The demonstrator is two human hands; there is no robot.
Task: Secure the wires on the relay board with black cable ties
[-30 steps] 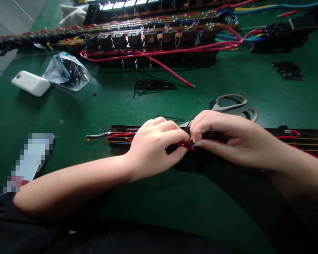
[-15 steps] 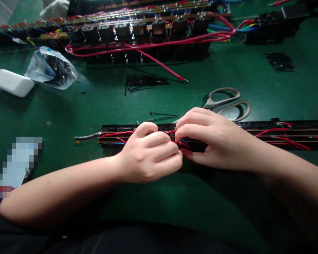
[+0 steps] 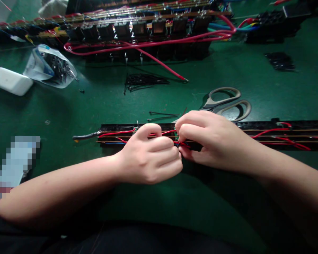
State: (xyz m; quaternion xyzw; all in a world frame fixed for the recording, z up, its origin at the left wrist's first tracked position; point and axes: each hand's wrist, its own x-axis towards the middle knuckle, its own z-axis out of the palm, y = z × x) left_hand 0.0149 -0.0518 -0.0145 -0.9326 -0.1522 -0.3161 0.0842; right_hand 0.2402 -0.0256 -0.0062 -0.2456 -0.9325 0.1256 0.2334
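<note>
A long black strip assembly with red and blue wires along it lies across the table in front of me. Over its left half, my left hand is closed in a fist; whatever its fingers grip is hidden. Right beside it, my right hand bends thumb and fingers together in a pinch at the strip's wires. I cannot make out what sits between those fingertips. A red wire runs between the two hands. Two loose black cable ties lie just behind the strip.
Scissors lie behind my right hand. Farther back are a pile of cable ties, a plastic bag, a white device and a larger wired assembly with a thick red cable. A blurred-out flat object lies at left.
The right hand's index finger and thumb have drawn closer together, and the hand has dipped slightly. My left hand stays a fist, nearly in place. The view has shifted a little.
</note>
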